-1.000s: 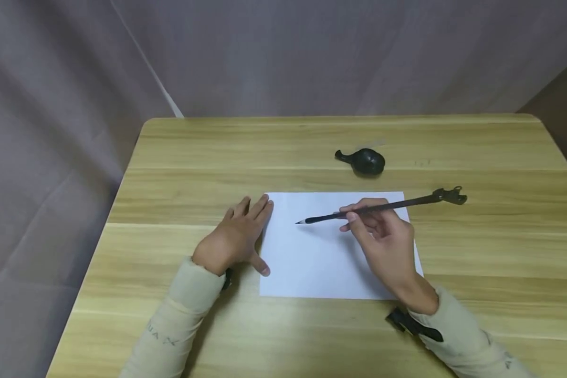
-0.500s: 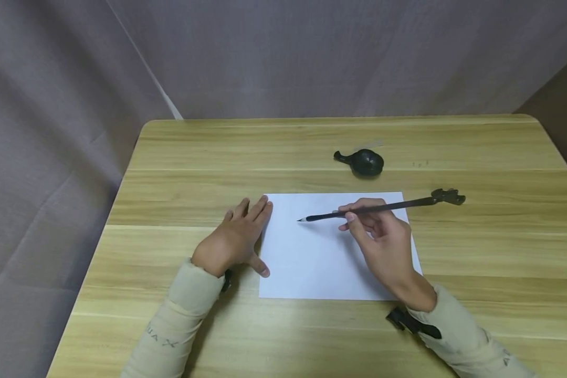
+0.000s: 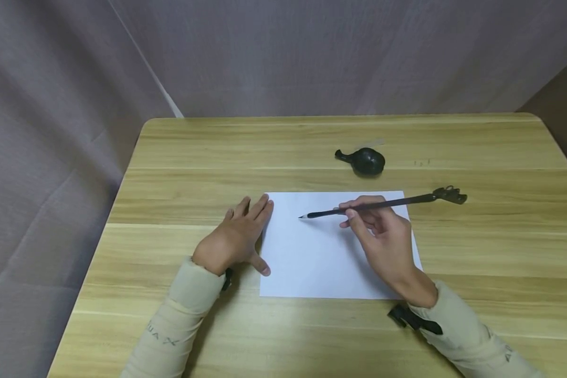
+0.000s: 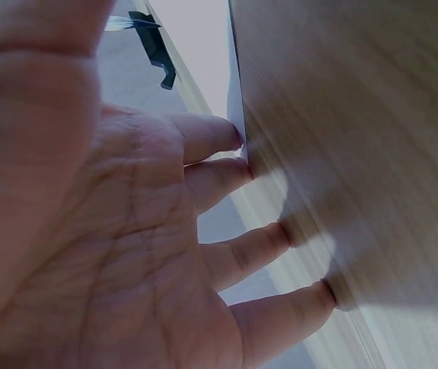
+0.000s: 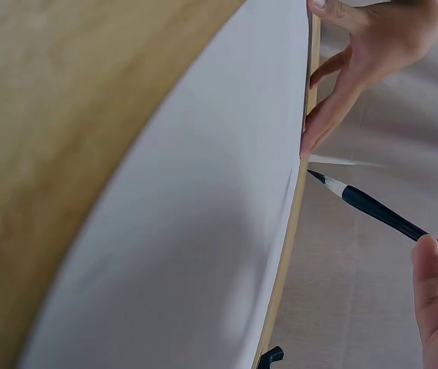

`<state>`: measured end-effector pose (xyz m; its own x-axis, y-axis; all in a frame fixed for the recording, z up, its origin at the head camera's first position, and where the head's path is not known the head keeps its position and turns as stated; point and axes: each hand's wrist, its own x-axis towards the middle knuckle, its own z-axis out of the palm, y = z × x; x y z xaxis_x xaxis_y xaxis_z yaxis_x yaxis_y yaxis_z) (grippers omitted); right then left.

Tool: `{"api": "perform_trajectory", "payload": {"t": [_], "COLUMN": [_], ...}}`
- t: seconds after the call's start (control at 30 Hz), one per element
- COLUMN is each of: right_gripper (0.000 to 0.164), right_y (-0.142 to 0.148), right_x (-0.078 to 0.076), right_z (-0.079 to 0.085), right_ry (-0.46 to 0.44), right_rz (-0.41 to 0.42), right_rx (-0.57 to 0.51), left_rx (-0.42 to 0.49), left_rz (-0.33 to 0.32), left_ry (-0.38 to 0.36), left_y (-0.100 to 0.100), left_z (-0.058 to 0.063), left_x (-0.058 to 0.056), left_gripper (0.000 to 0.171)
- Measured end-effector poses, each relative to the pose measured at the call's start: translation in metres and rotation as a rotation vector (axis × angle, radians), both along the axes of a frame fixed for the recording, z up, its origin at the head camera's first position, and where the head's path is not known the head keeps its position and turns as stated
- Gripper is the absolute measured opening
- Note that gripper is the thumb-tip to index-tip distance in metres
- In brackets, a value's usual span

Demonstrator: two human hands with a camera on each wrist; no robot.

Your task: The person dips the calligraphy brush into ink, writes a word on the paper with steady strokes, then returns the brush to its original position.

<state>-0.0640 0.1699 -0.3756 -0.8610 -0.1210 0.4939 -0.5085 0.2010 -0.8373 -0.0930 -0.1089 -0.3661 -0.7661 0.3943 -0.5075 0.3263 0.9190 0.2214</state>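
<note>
A writing brush [image 3: 413, 200] with a dark handle and an ornamental end lies nearly level in my right hand [image 3: 385, 241], pinched between thumb and fingers. Its bristles [image 5: 334, 184] are pale with a dark tip, and in the right wrist view that tip stands off the paper. Beneath it a plain white sheet of paper [image 3: 307, 262] lies on the table. With fingers spread, my left hand [image 3: 236, 239] rests at the sheet's left edge. In the left wrist view, its fingertips [image 4: 277, 234] touch down, some at the paper's edge and others on the wood.
Beyond the paper sits a dark, gourd-shaped object [image 3: 368, 161] with a narrow neck pointing left. The wood-grain table [image 3: 193, 157] has rounded far corners. Grey curtains [image 3: 274, 58] hang behind it and along the left side.
The brush tip has shifted slightly toward the far edge of the paper and a little to the right. My left hand and the sheet stay where they were.
</note>
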Motion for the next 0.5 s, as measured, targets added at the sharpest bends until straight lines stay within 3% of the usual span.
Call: {"api": "perform_trajectory", "payload": {"t": [0.5], "right_gripper": [0.018], "right_y": [-0.0013], "right_x": [-0.0017], "right_z": [-0.0043], "right_ry": [-0.005], "right_rz": [0.007], "right_rx": [0.025], "left_rx": [0.014], "left_rz": [0.012], "left_ry": [-0.007], "left_y": [-0.0006], "left_z": [0.0009], "left_x": [0.0011], "left_gripper": [0.148]}}
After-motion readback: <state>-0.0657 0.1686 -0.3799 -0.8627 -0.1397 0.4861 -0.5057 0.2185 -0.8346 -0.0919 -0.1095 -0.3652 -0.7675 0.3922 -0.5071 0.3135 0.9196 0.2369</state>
